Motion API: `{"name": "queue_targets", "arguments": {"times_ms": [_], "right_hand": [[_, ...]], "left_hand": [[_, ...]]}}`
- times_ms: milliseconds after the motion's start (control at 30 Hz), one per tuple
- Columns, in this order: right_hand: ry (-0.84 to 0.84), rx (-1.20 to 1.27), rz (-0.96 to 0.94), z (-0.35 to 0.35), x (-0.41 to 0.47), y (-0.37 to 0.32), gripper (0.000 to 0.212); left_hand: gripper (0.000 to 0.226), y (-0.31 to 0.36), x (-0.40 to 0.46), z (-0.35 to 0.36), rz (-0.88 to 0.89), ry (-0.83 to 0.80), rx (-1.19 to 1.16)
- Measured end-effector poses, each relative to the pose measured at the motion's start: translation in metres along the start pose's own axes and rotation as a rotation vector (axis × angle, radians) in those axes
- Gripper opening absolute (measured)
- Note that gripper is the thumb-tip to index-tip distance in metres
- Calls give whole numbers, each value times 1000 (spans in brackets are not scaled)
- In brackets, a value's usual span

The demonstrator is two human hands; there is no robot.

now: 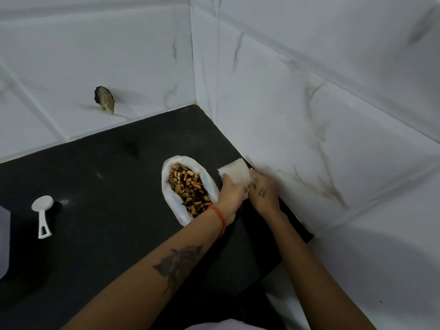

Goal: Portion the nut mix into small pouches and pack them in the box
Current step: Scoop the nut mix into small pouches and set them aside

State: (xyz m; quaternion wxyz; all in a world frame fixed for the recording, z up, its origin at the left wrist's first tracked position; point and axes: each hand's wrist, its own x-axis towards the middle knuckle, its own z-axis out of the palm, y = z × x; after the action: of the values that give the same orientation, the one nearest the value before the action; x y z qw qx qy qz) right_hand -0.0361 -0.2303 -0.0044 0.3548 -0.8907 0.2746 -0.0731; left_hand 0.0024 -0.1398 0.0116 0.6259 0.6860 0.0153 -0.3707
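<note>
Nearest the camera, two bare forearms are reaching out over the black counter [100,234], the left one wearing a red thread [219,219] at the wrist. Taking the white bowl [166,184] of nut mix [189,189] as the landmark, both hands are working just to its right, close to the tiled wall [333,139]. The left hand [232,189] is lying against the bowl's right rim with its fingers curled onto the near edge of a small white pouch [235,173]; the right hand [263,189], just beyond it toward the wall, is pinching the same pouch at its right side. The hands appear to be separating or opening it, though how far its mouth is parted cannot be told, and whether this is one pouch or a thin stack is unclear too.

The bowl is looking heaped nearly to its rim, and no filled pouch is lying anywhere on the counter, so the portioning seems to be only starting. Well to the left of the bowl, a white scoop [42,214] is lying untouched, handle toward the camera. At the far left edge a pale rounded thing [3,241] is showing partly; whether it is the box cannot be told. Filling, closing and packing every pouch all appear to be remaining.

Beyond the bowl, a dark hole [104,99] is marking the back wall.
</note>
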Motion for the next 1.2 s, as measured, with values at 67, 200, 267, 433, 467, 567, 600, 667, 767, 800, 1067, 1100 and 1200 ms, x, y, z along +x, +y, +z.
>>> {"name": "queue_targets", "arguments": {"times_ms": [67,200,267,433,467,567,600,667,767,800,1067,1100,1200], "right_hand": [[2,-8,-6,0,-2,0,43],[11,22,3,-1,-3,-2,44],[9,23,13,-1,-4,-5,44],[11,45,19,-2,-6,-10,43],[10,49,19,-3,-7,-11,43],[28,65,11,-5,-9,-14,43],[44,72,6,-7,-10,-17,43],[81,89,-3,-11,-13,-25,43],[138,117,-36,-16,-19,-42,41],[154,130,-63,-17,-21,-49,40],[72,306,-197,5,-56,-109,36],[45,319,-212,13,-62,-115,36],[-33,321,-244,39,-79,-129,33]], "left_hand": [[80,2,-3,5,-8,-18,-15],[82,2,-3,8,1,-8,-30],[82,2,-5,9,-4,-5,-38],[79,6,-10,6,-8,15,-30],[79,7,-13,6,-3,21,-21],[67,12,-20,4,31,24,-35],[59,15,-26,3,46,20,-45],[42,21,-36,0,100,19,-51],[32,27,-51,-11,217,70,4],[30,28,-57,-18,252,109,28],[57,18,-93,-101,377,490,230],[58,14,-101,-112,386,506,215],[59,-6,-115,-141,377,555,222]]}}
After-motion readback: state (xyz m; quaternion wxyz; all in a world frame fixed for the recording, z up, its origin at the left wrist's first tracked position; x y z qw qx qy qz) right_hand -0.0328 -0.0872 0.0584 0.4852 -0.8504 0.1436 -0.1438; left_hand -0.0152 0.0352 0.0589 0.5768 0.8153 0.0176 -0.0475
